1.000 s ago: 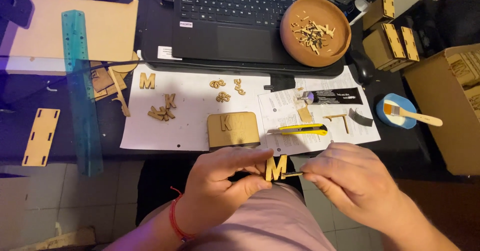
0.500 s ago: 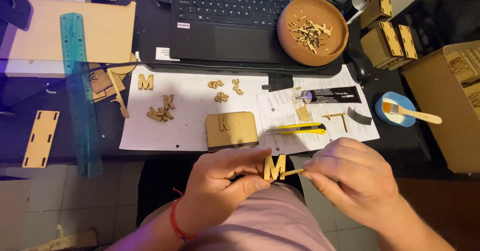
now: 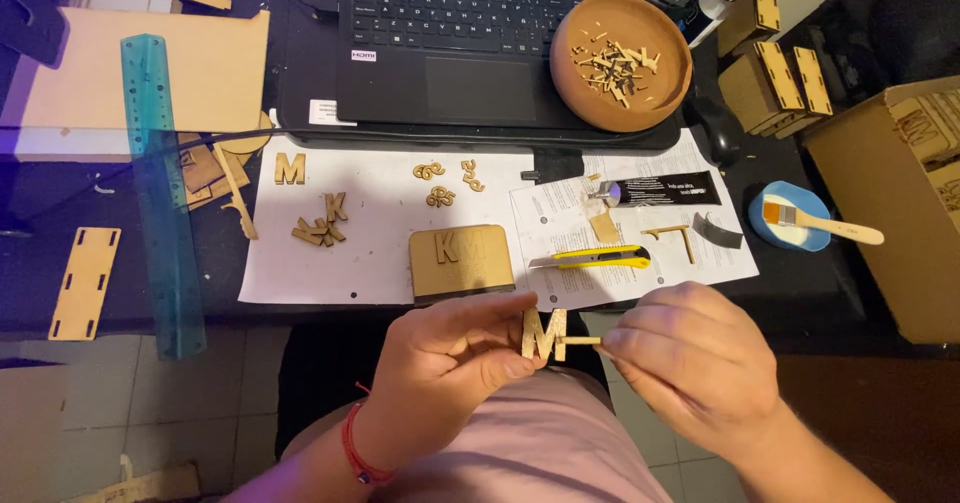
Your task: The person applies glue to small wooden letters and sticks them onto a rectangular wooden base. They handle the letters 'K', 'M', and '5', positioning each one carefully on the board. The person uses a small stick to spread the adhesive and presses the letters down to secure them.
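**A:** Left hand (image 3: 450, 363) is pinching a wooden letter M (image 3: 543, 333) between thumb and fingers, held over the lap just off the table edge (image 3: 330, 308). Right hand (image 3: 690, 363) has its fingertips pressed together on a thin wooden stick (image 3: 583, 341) touching the M's side.

**B:** Room to move?

**A:** Open space below the desk edge. The nearest clutter is a tan plaque (image 3: 461, 260) and a yellow utility knife (image 3: 590, 259). Can't make out the stick's tip; the cardboard box (image 3: 900, 203) is cut off on the right.
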